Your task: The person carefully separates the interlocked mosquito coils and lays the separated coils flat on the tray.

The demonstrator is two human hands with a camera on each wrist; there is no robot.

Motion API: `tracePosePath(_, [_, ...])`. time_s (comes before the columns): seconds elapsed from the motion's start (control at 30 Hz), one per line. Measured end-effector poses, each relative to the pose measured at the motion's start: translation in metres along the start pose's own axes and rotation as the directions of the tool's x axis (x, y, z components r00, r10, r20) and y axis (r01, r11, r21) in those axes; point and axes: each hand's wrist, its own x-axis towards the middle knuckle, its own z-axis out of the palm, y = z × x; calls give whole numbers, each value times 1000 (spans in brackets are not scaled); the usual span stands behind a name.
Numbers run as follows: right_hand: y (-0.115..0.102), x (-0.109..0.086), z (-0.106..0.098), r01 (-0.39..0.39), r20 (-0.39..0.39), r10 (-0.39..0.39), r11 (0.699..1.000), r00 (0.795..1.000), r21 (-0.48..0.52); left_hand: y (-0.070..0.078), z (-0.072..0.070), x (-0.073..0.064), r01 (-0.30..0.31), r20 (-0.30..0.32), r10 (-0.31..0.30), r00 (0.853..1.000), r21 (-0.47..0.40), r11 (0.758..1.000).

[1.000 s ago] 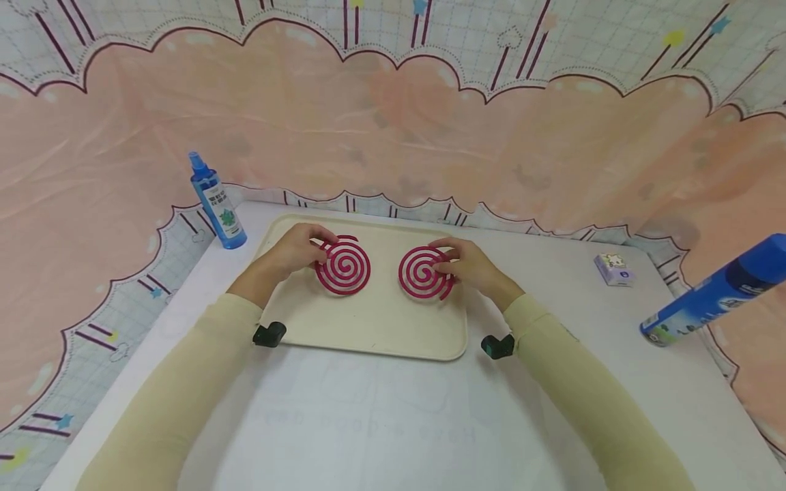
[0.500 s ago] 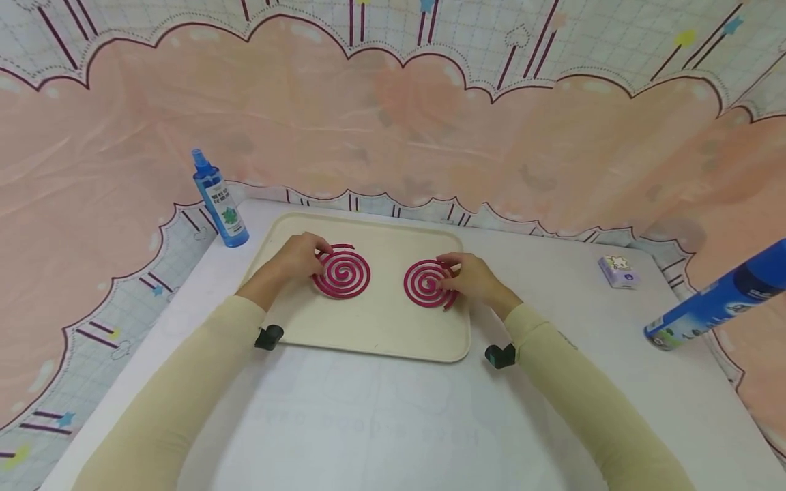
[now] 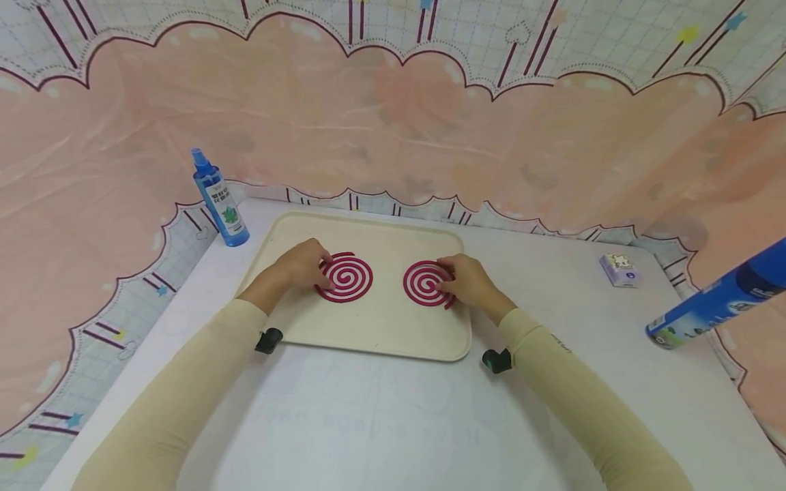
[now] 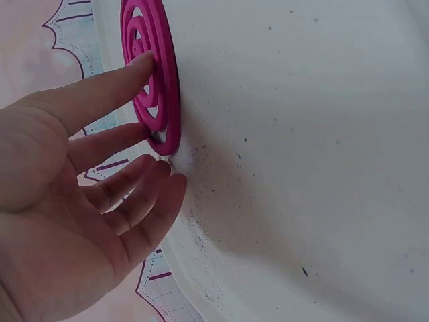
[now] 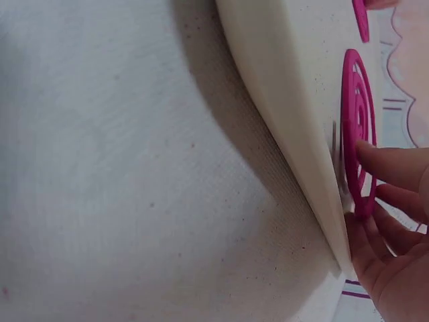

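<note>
Two magenta spiral mosquito coils are at the cream tray point(image 3: 368, 331) in the head view. On its left side, my left hand point(image 3: 301, 264) pinches the left mosquito coil point(image 3: 345, 277) at its outer edge. In the left wrist view the thumb lies across the coil's rings, the index finger is at the rim, and the other fingers reach toward the tray. My right hand point(image 3: 474, 279) holds the right mosquito coil point(image 3: 426, 284) by its right edge. The right wrist view has that thumb on the rings, fingers at the lower rim, and this coil standing slightly off the tray surface.
A blue spray bottle point(image 3: 222, 204) stands behind the tray at the left. To the right are a small purple-and-white box point(image 3: 620, 271) and a tall blue aerosol can point(image 3: 712, 300). A patterned curtain point(image 3: 393, 123) hangs behind the white table point(image 3: 368, 429).
Both coils have come down toward the tray, the left one tilting flatter. The left hand has moved slightly down; the right hand has lowered and barely moved in the last half second.
</note>
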Motion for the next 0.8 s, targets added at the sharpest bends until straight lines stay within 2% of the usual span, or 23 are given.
tracePosePath(0.17, [-2,-1,1,24,0,-24,999,1000,-40,1,0,-2,-31,1,31,1000,51,998])
tracePosePath(0.5, [-3,-3,0,15,-24,-16,999,1000,-35,2,0,-2,-35,15,34,999,97,995])
tracePosePath(0.63, [-3,-4,-1,20,-29,-20,1000,999,8,5,-3,-4,-18,20,16,1000,120,993])
tracePosePath(0.8, [0,-9,-11,17,1,-17,995,1000,94,12,-13,-8,3,47,-8,999,107,994])
